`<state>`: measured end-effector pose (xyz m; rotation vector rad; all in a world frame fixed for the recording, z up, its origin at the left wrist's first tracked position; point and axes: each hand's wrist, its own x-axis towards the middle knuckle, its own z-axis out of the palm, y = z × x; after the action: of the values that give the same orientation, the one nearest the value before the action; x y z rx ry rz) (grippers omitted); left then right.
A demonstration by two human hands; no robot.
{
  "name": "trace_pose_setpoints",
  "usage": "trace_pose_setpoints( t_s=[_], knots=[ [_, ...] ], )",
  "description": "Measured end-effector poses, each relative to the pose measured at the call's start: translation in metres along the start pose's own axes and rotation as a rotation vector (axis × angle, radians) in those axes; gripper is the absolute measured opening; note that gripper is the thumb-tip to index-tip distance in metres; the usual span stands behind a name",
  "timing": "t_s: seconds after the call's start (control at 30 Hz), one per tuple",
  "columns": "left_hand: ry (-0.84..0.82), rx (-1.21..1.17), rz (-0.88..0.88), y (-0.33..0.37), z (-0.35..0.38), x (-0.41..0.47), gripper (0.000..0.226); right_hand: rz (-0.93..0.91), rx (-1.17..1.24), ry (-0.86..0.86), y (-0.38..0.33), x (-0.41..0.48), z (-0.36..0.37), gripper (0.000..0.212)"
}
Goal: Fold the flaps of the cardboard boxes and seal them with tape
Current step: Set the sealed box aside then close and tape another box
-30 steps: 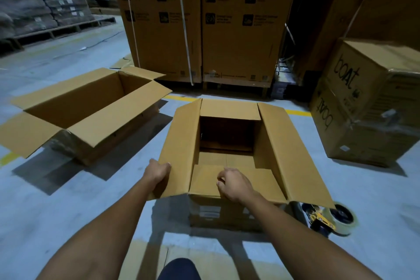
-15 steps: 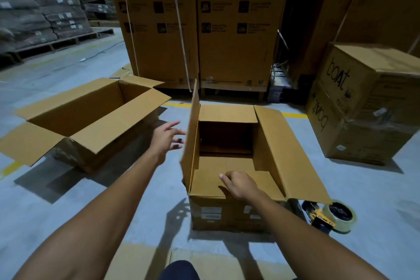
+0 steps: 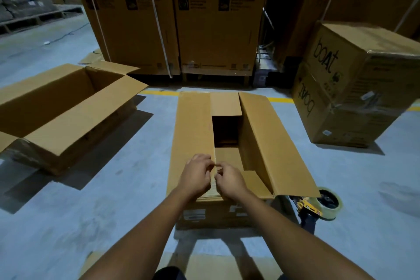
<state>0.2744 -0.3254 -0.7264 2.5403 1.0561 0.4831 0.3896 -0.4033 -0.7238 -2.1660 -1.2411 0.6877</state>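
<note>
On the floor ahead, the left hand (image 3: 197, 175) grips the box's (image 3: 218, 213) lowered left flap (image 3: 193, 120); the right hand (image 3: 229, 179) curls alongside, hold unclear. Next: lower right flap (image 3: 272, 143), fetch tape dispenser (image 3: 322, 204).

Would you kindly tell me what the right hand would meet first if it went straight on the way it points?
The right hand points forward-left, so likely the free edge of the folded left flap, right at its fingertips; the left hand holds that edge beyond. Depth is unclear.

Dim overhead light throws soft floor shadows; edges bow, and far stacks look perhaps slightly blurred.
</note>
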Motion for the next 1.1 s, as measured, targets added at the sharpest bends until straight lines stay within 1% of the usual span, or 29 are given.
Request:
trace_pose_setpoints(
  t_s=[0.07,0.17,0.27,0.37,0.43,0.53,0.63,0.73,0.8,0.87,0.93,0.97,1.03,1.1],
  knots=[
    [-0.009,0.084,0.053,0.004,0.001,-0.004,0.033,-0.053,-0.165,0.004,-0.004,-0.005,0.007,0.038],
    [-0.043,0.137,0.039,0.010,0.002,-0.008,0.032,-0.103,-0.221,0.028,-0.005,-0.010,0.001,0.039],
    [-0.122,0.180,-0.016,0.022,0.002,-0.014,0.043,-0.107,-0.290,0.044,0.001,-0.018,-0.011,0.039],
    [-0.153,0.191,-0.052,0.037,0.001,-0.018,0.048,-0.067,-0.361,0.068,0.009,-0.032,-0.028,0.040],
    [-0.169,0.178,-0.071,0.047,0.001,-0.020,0.048,-0.021,-0.411,0.116,0.016,-0.044,-0.044,0.038],
    [-0.184,0.158,-0.103,0.061,0.003,-0.020,0.048,0.074,-0.401,0.200,0.027,-0.060,-0.071,0.034],
    [-0.212,0.137,-0.143,0.074,0.003,-0.020,0.051,0.178,-0.369,0.228,0.041,-0.073,-0.093,0.036],
    [-0.228,0.106,-0.181,0.077,0.003,-0.021,0.053,0.351,-0.164,0.265,0.054,-0.082,-0.108,0.043],
    [-0.219,0.097,-0.204,0.077,0.004,-0.022,0.054,0.481,0.039,0.288,0.062,-0.083,-0.115,0.046],
    [-0.215,0.091,-0.208,0.077,0.004,-0.023,0.054,0.557,0.288,0.324,0.065,-0.083,-0.120,0.047],
    [-0.226,0.084,-0.207,0.076,0.003,-0.022,0.054,0.616,0.508,0.407,0.062,-0.082,-0.127,0.049],
    [-0.231,0.083,-0.209,0.075,0.003,-0.022,0.054,0.640,0.601,0.455,0.060,-0.081,-0.130,0.053],
    [-0.239,0.084,-0.215,0.073,0.002,-0.020,0.054,0.726,0.755,0.547,0.055,-0.081,-0.138,0.063],
    [-0.240,0.069,-0.222,0.073,0.000,-0.017,0.053,0.824,0.940,0.667,0.051,-0.079,-0.144,0.065]
  ],
)
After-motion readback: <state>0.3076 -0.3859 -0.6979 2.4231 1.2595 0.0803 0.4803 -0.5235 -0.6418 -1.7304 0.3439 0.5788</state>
